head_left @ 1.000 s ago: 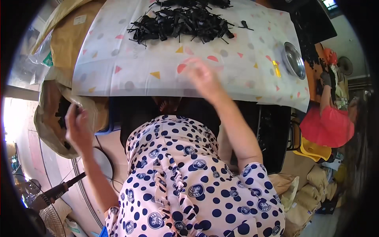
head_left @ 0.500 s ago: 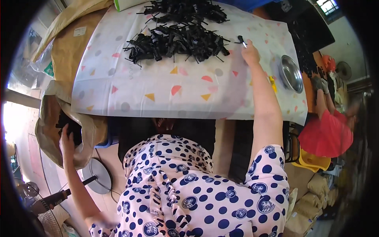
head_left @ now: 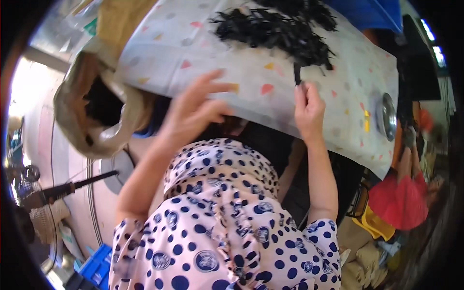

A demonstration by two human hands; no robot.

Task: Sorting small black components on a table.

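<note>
My right hand [head_left: 309, 110] is closed on a short black plastic part [head_left: 297, 73], pinched upright between thumb and fingers at the near edge of a pile. That pile of black plastic parts [head_left: 275, 36], with thin stems sticking out, covers the far middle of the table. My left hand [head_left: 195, 108] is smeared by motion over the table's near edge; its fingers are spread and nothing shows in them. To its left, a pale sack [head_left: 67, 118] gapes, with dark pieces [head_left: 104, 104] inside.
A patterned tablecloth [head_left: 169, 55] covers the table. At its right lie a yellow tool [head_left: 367, 121] and a metal bowl [head_left: 389, 116]. A blue crate [head_left: 362, 12] stands at the back. Another person in red [head_left: 398, 203] is at the right, near a yellow basket [head_left: 374, 221].
My left hand has come out of the sack and over the table edge. My right hand has moved from the table's right side nearer to me, below the pile. The whole view has turned.
</note>
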